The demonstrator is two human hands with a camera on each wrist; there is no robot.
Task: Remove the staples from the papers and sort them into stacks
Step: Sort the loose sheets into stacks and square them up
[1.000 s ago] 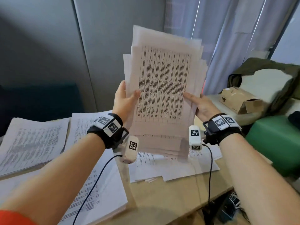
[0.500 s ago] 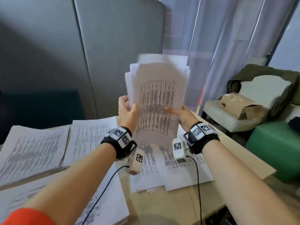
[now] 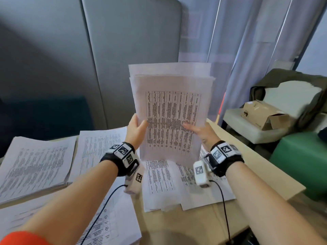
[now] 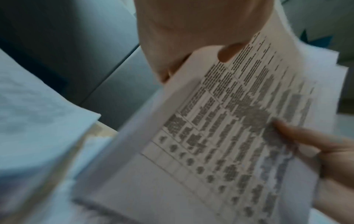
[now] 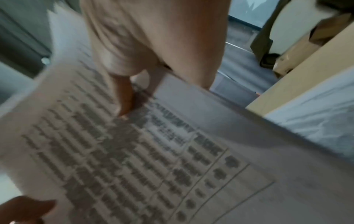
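Lowered since a sec ago, paper bundle now stands upright w/ bottom edge near sheets on desk, left hand & right hand pinching its sides, prob. squaring pages before stacking; staples not visible.

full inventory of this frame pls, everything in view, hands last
upright sheaf of white printed table sheets: 1, white, held above the desk centre
thick stack of white printed papers: 1, white, desk far left
second white printed stack: 1, white, right of it
loose white printed sheets: several, white, flat under the sheaf
light wooden desk: 1, beige
open brown cardboard box: 1, brown, on a white seat at right
green padded stool: 1, green, right edge
left hand: grips sheaf's left edge
right hand: grips its right edge
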